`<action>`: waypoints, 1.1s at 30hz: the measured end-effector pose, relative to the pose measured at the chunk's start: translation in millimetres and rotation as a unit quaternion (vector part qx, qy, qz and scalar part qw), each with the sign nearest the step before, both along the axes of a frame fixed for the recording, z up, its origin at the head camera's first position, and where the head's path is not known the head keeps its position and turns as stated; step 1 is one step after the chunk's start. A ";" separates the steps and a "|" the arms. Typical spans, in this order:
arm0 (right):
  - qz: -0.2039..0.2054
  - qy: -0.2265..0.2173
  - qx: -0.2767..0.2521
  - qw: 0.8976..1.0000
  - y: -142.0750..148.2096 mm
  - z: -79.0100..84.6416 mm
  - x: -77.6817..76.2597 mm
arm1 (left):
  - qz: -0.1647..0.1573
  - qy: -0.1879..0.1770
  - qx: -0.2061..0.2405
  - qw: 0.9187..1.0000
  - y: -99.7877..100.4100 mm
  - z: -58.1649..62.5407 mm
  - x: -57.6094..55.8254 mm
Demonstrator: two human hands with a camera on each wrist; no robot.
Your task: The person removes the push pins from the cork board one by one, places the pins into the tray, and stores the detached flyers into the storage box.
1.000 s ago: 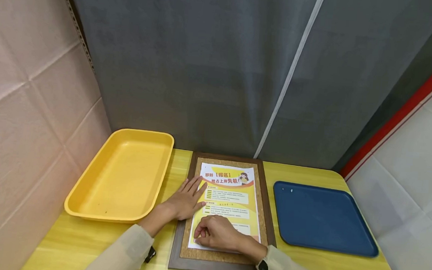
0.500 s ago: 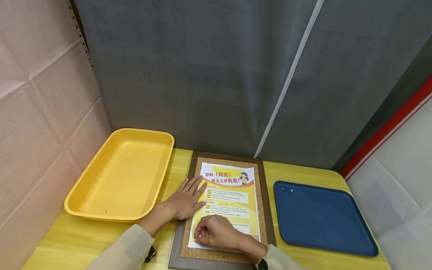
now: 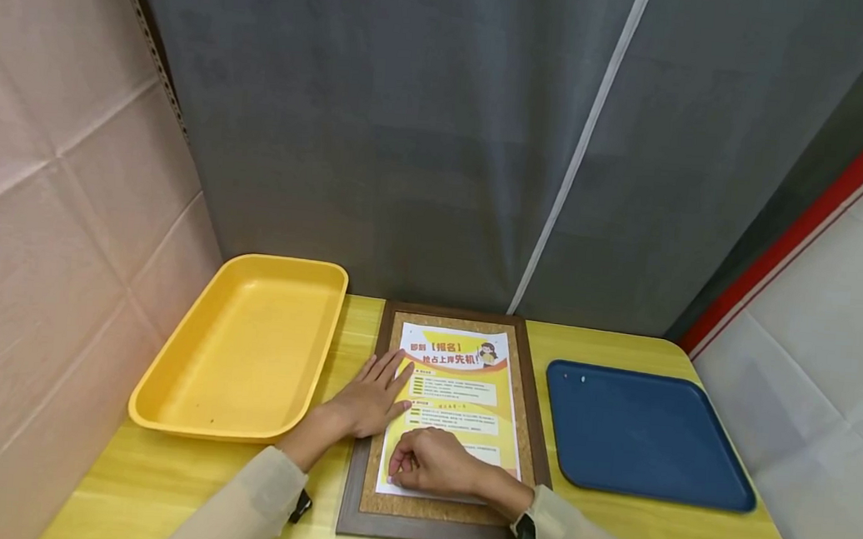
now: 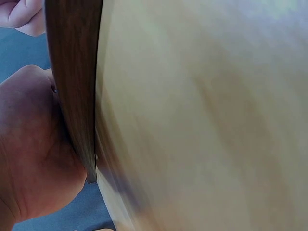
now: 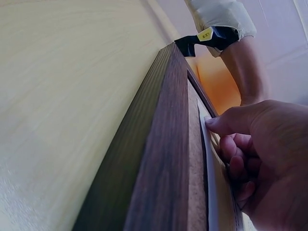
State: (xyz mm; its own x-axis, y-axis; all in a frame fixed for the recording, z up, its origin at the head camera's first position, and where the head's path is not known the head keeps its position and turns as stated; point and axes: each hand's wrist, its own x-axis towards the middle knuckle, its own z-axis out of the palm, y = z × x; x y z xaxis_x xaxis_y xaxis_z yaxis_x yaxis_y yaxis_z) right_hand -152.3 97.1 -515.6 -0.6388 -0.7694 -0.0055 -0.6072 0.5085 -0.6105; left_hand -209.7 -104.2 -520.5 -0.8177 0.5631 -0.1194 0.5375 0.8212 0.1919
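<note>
A yellow and white printed poster (image 3: 461,384) lies on a cork board (image 3: 433,510) with a dark brown wooden frame (image 3: 535,394). Spread fingers of my left hand (image 3: 369,403) rest on the poster's left edge, the palm lying over the frame. My right hand (image 3: 429,463) is at the poster's lower left corner, fingers curled and thumb pointing down. In the right wrist view, the thumb (image 5: 228,121) presses at the poster's edge, with a small pale spot at its tip. Whether a tiny thing sits under the thumb, I cannot tell.
Left of the board stands a yellow tray (image 3: 246,348). A blue tray (image 3: 645,435) lies to the right, with small bits (image 3: 582,379) near its far left corner. The yellow wood table (image 3: 608,532) ends at a grey curtain (image 3: 380,149).
</note>
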 end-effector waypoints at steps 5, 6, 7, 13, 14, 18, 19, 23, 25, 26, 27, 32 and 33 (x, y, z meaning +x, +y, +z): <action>0.004 0.003 0.001 1.000 0.1 0.2 0.5 | 0.001 0.003 -0.003 1.000 0.5 0.2 0.5; 0.006 0.004 0.002 1.000 0.1 0.4 0.5 | 0.001 0.003 -0.003 1.000 0.5 0.0 0.6; 0.008 0.004 0.002 1.000 0.3 0.5 0.5 | 0.001 0.004 -0.003 1.000 0.6 -0.1 0.8; 0.020 0.003 0.007 1.000 1.4 1.2 -0.4 | 0.000 0.007 -0.004 1.000 0.7 0.9 1.3; 0.021 0.001 0.006 1.000 1.6 1.2 -0.5 | 0.000 0.008 -0.005 1.000 0.8 1.1 1.2; 0.017 -0.020 -0.007 1.000 2.9 2.3 -0.9 | -0.001 0.010 -0.005 1.000 0.8 1.2 0.5; 0.015 -0.031 -0.013 0.999 3.3 2.6 -1.0 | -0.001 0.010 -0.003 1.000 0.7 0.9 0.4; 0.009 -0.075 -0.036 0.996 4.9 2.7 -2.1 | -0.004 0.017 -0.004 1.000 0.5 -0.1 -0.4; 0.006 -0.104 -0.051 0.993 5.3 2.5 -2.4 | -0.005 0.019 -0.002 1.000 0.2 -0.7 -0.4; 0.003 -0.114 -0.059 0.992 5.5 2.1 -2.4 | -0.006 0.019 -0.002 1.000 0.1 -1.1 -0.4; -0.001 -0.129 -0.070 0.989 5.6 1.7 -2.5 | -0.006 0.019 -0.001 1.000 -0.1 -1.4 -0.3; -0.041 -0.203 -0.121 0.971 7.5 2.1 -3.6 | -0.005 0.014 -0.001 1.000 0.0 0.0 -0.5; -0.050 -0.215 -0.129 0.967 8.0 2.5 -4.3 | -0.004 0.013 -0.001 1.000 0.0 0.7 -0.4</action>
